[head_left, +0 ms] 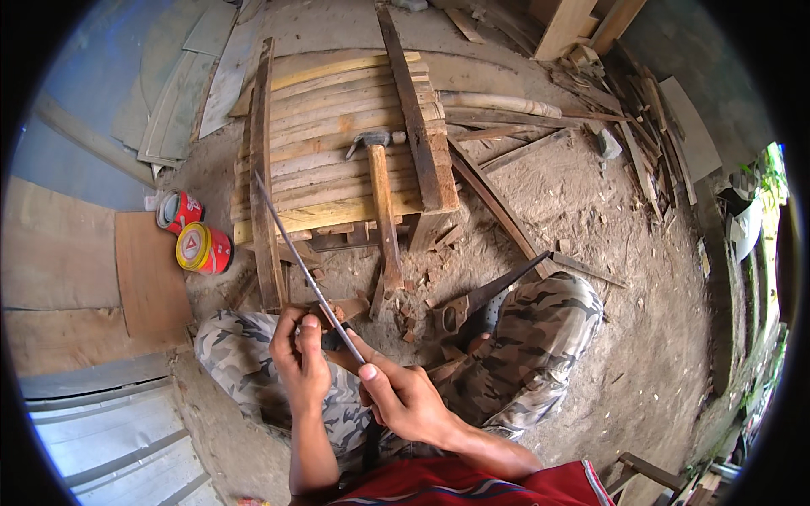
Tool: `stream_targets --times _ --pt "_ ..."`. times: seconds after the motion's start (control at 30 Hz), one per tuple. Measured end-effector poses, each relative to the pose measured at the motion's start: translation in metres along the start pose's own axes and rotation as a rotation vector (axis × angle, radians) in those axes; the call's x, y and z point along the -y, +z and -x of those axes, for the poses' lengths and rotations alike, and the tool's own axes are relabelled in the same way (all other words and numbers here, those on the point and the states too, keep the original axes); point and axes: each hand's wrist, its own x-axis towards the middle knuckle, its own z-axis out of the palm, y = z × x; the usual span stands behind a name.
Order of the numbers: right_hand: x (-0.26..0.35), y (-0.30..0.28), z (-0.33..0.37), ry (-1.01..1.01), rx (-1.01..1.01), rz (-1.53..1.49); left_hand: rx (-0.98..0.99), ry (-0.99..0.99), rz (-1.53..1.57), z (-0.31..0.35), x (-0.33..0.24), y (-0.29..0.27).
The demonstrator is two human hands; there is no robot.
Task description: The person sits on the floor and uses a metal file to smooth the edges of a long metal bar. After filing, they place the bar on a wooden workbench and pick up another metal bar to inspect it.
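1. Far left: I note two red cans [215, 252] on the ground, well apart from the hands.
2. Long grey tool [291, 246]: it lies slantwise above the lap, far end up-left, near the frame's left rail. Seen almost edge-on; I cannot identify its kind.
3. Left hand [301, 358]: fingers curled beside the tool. I cannot tell whether they grip it or the brown wood piece [352, 309] behind.
4. Hammer [383, 202]: on the slatted wooden frame [321, 145], handle overhanging.
5. Right hand [411, 406]: pinching the tool's near end, thumb on top. I judge this a two-handed guiding step: brace the forearms, align both hands, keep fingertips off any edge.
6. Handsaw [499, 288]: beside the right knee.
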Motion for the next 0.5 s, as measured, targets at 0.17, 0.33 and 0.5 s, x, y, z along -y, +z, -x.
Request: stream_targets --times 0.17,0.33,0.5 --pt "0.001 -0.001 0.005 -0.083 -0.029 -0.033 -0.037 -0.024 0.004 0.003 -0.008 0.004" --pt "0.005 -0.003 0.005 -0.009 -0.023 0.029 -0.031 -0.042 0.020 0.006 -0.007 0.002" --pt "-0.004 0.000 0.006 -0.079 -0.033 0.029 0.008 0.012 0.017 0.006 -0.012 0.002"
